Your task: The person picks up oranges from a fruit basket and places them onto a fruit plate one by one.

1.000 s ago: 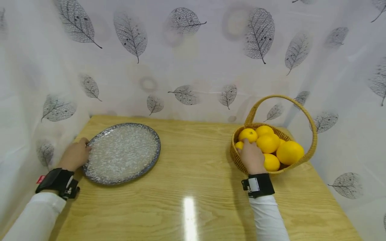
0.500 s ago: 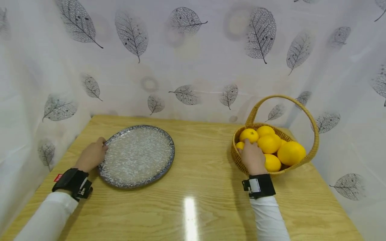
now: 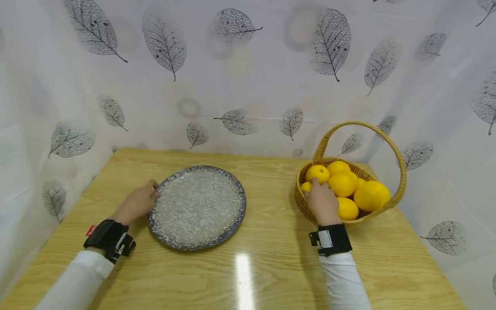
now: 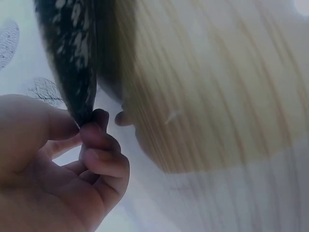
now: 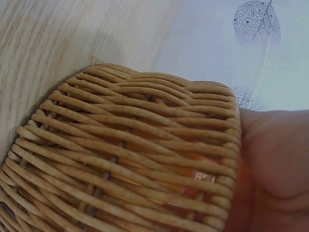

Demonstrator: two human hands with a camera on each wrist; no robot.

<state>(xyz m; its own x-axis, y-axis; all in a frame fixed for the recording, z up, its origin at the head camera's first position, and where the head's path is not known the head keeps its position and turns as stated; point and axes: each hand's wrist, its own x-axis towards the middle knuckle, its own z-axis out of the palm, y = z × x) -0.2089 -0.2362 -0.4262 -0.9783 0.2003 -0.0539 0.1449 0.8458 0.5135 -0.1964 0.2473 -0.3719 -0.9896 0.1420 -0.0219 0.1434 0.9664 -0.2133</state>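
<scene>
A round speckled grey plate (image 3: 199, 206) with a dark rim lies at the centre-left of the wooden table. My left hand (image 3: 138, 201) pinches its left rim; in the left wrist view the thumb lies on one face of the plate (image 4: 72, 53) and curled fingers on the other. At the right stands a wicker basket (image 3: 304, 206) holding several yellow oranges (image 3: 343, 184). My right hand (image 3: 323, 202) reaches over its near-left rim, thumb and fingers around an orange (image 3: 306, 187) mostly hidden beneath. In the right wrist view, the woven wall (image 5: 120, 145) hides the fingers.
The basket's tall arched handle (image 3: 401, 172) rises over the fruit. Behind the wooden table (image 3: 271, 258) hangs a pale curtain (image 3: 248, 64) printed with leaves, and it also closes off both sides.
My left hand has slid the plate rightward and slightly nearer, from the table's left edge toward its middle. The right hand stays in place at the basket.
</scene>
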